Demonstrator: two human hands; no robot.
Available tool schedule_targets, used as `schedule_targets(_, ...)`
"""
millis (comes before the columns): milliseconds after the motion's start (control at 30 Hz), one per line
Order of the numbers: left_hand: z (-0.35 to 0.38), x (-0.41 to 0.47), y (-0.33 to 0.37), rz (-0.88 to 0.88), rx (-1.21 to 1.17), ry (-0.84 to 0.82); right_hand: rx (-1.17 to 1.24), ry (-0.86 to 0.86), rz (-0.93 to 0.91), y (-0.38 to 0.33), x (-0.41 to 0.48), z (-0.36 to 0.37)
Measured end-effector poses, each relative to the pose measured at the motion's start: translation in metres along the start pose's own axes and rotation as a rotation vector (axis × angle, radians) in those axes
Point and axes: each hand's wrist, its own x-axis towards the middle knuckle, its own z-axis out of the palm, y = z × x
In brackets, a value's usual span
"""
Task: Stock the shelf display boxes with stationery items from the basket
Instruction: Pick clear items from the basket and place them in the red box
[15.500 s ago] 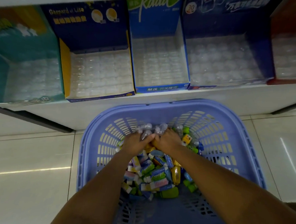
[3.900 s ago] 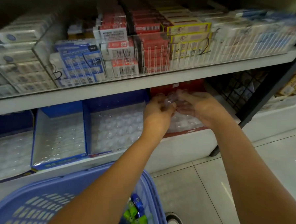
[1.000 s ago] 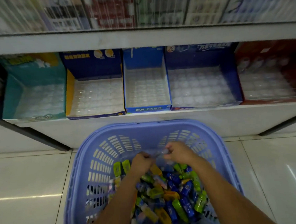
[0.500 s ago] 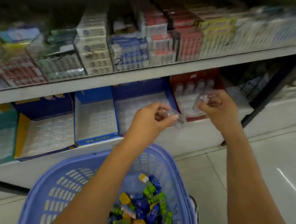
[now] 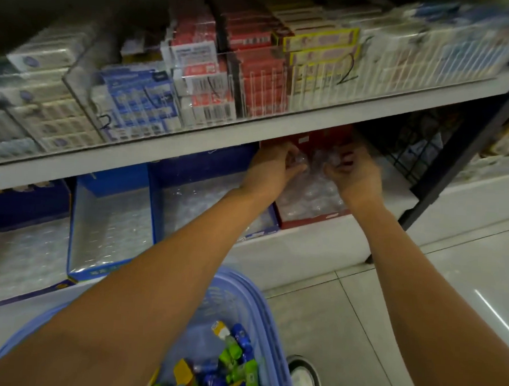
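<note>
My left hand [image 5: 273, 168] pinches a small clear plastic piece [image 5: 301, 160] over the red cardboard box [image 5: 315, 217] at one o'clock, above its glossy, bubbled tray [image 5: 309, 195]. My right hand [image 5: 354, 176] curls just beside it, too blurred to tell its grip. At twelve o'clock, the clear shelf guard [image 5: 312, 86] bears a handwritten "2". The lavender slotted basket [image 5: 251, 284] sits at six o'clock.

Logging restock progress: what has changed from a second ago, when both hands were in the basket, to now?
The left hand and right hand rose out of the basket and reached under the shelf into the red display box. The left hand pinches a small clear item; the right hand's hold is blurred. The blue display boxes look unchanged.
</note>
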Motion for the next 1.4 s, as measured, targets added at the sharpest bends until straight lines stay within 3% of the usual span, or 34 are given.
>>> schedule_targets(200,0.014,0.010,0.000,0.051,0.150,-0.079,-0.167,-0.062,-0.052,-0.008,0.002,-0.001)
schedule_targets(333,0.013,0.017,0.004,0.106,0.254,-0.114,-0.498,-0.100,-0.109,-0.014,0.009,0.003)
schedule_targets(500,0.016,0.015,0.001,0.159,0.308,-0.092,-0.466,-0.064,-0.091,-0.008,0.009,0.009)
schedule_targets(667,0.014,0.011,0.008,0.110,0.317,-0.056,-0.680,-0.102,-0.093,-0.010,0.017,0.010)
schedule_targets(800,0.013,0.005,0.014,0.016,0.344,-0.122,-0.845,-0.140,-0.107,-0.028,0.012,0.020)
schedule_targets(1067,0.008,0.002,0.013,-0.017,0.390,-0.212,-0.802,-0.138,-0.058,-0.033,0.011,0.018)
schedule_targets(1233,0.005,-0.006,0.008,0.000,0.387,-0.274,-0.795,-0.269,-0.034,-0.046,0.004,0.004)
schedule_targets(1300,0.002,-0.019,0.009,0.024,0.332,-0.216,-0.740,-0.260,-0.029,-0.052,-0.006,-0.003)
schedule_targets(1400,-0.009,-0.049,0.009,0.102,0.131,0.002,-0.629,-0.195,-0.068,-0.072,-0.033,-0.014)
